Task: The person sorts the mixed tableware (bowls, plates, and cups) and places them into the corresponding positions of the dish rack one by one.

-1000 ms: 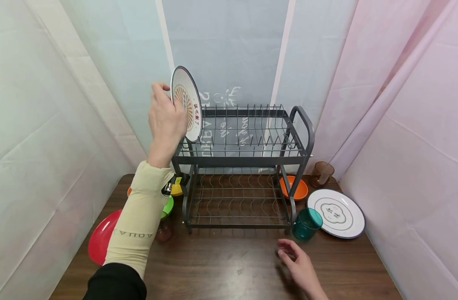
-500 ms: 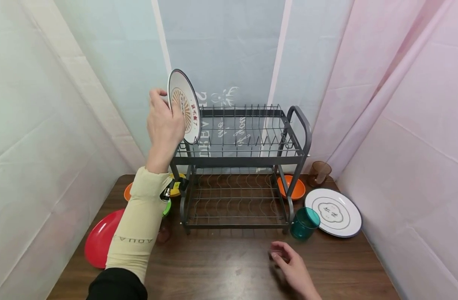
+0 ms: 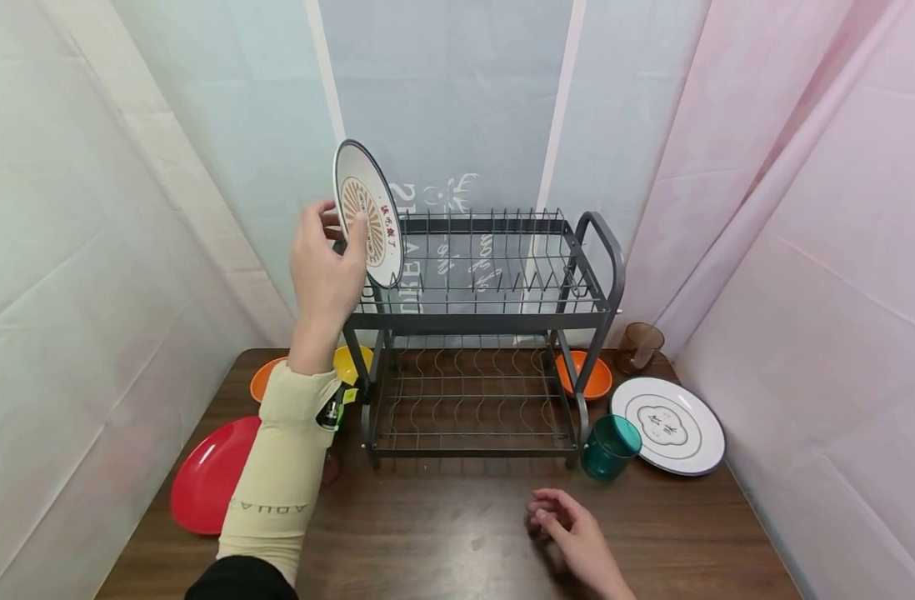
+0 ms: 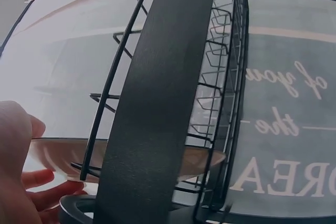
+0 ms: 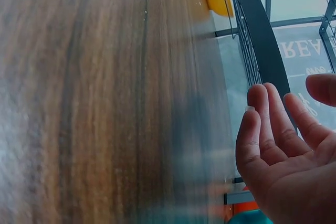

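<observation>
A white plate (image 3: 369,215) with an orange sunburst and red lettering stands on edge in the left end of the upper tier of a black dish rack (image 3: 480,320). My left hand (image 3: 327,267) is at its left side, thumb in front of the plate face and fingers spread loosely behind. In the left wrist view, the plate's rim (image 4: 58,153) lies between the thumb and the fingers (image 4: 44,195), with space around it. My right hand (image 3: 576,537) hovers low over the table in front of the rack, fingers loosely bent, holding nothing.
Right of the rack are a teal glass (image 3: 611,447), a white plate (image 3: 666,425), an orange bowl (image 3: 596,379) and a brown glass (image 3: 639,347). On the left lie a red plate (image 3: 212,479), an orange bowl (image 3: 262,380) and a yellow bowl (image 3: 347,365).
My left hand has slid slightly down and its fingers have loosened from the plate, which stays standing in the rack. The right hand has drifted a little left.
</observation>
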A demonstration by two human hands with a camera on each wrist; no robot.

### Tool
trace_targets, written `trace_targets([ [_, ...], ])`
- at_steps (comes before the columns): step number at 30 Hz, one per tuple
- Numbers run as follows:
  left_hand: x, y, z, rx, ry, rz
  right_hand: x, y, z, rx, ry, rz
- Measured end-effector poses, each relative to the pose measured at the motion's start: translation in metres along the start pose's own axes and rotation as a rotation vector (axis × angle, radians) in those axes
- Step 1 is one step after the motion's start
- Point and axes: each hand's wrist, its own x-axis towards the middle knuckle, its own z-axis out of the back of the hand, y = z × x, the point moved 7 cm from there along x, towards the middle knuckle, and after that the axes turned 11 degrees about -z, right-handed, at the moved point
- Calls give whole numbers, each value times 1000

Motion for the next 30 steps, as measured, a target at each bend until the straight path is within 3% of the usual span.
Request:
trace_targets([
  [5,-16,1,4,-21,1,-57,1,-1,6,39,-30,25],
  [12,-43,-1,16,-80,-49,-119,-1,-4,19,37,-94,19],
  [17,-66,7,31,-110,-105,-70,-1,-5,31,55,-158,-17],
  [22,-98,24,44,-152,-216,-4,-1,-9,43,87,-211,-54],
  [25,-121,36,42,-207,-258,53,0,-12,53,92,-222,-89],
  [30,-161,55,35,-348,-273,162,1,-16,68,60,-225,-126],
])
